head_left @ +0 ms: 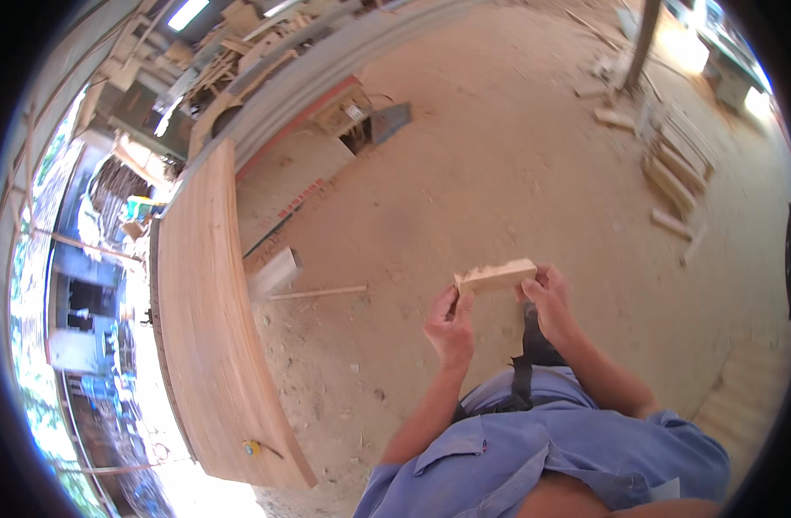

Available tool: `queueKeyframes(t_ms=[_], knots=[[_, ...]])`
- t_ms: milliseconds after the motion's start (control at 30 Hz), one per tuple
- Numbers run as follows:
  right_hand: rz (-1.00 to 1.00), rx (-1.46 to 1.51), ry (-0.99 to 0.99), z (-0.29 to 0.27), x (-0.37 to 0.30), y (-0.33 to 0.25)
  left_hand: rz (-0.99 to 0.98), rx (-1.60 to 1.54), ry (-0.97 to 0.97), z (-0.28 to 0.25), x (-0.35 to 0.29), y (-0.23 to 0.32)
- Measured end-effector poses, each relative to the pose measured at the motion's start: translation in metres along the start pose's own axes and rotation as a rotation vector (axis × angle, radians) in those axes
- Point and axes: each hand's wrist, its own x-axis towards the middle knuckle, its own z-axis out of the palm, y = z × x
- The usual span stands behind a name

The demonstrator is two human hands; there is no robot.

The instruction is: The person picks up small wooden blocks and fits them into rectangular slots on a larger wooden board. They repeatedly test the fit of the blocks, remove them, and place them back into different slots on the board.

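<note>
A short block of pale wood [496, 276], rough and jagged along its upper edge, is held level in front of my body. At its left end my left hand [452, 328] grips it between thumb and fingers. My right hand [548, 302] pinches the opposite end, thumb on the near face. The block is off the ground, above the dusty floor, and my fingers partly hide both its ends.
To my left stands a long wooden tabletop [210, 319] with a small yellow tape measure [252, 447] near its close end. A thin stick [319, 293] lies on the floor beside it. Wood offcuts [672, 186] are scattered at the right, near a post [644, 43].
</note>
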Motion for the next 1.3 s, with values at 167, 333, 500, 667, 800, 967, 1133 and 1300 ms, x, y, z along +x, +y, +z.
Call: queueKeyframes(t_ms=[167,333,500,667,800,967,1133,1300], knots=[[0.125,-0.103,-0.088,0.038,0.170,-0.038,-0.237,0.003,0.168,0.061,0.145,0.009],[0.146,-0.193,-0.280,0.159,0.313,-0.069,-0.206,0.057,0.397,0.051,0.282,0.034],[0.110,-0.175,-0.389,0.296,0.454,-0.047,0.034,-0.015,0.570,0.023,0.452,0.020],[0.030,-0.334,-0.460,0.401,0.594,-0.031,-0.127,-0.005,0.586,-0.007,0.613,-0.002],[0.074,-0.338,-0.387,0.487,0.693,-0.025,-0.083,-0.062,0.566,-0.032,0.759,0.010],[0.117,-0.323,-0.342,0.618,0.780,-0.012,0.101,-0.092,0.685,-0.075,0.904,-0.002],[0.056,-0.322,-0.354,0.739,0.901,0.058,0.019,0.138,0.771,-0.137,1.050,-0.020],[-0.068,-0.468,-0.435,0.841,0.992,0.088,-0.020,0.067,0.806,-0.189,1.170,-0.036]])
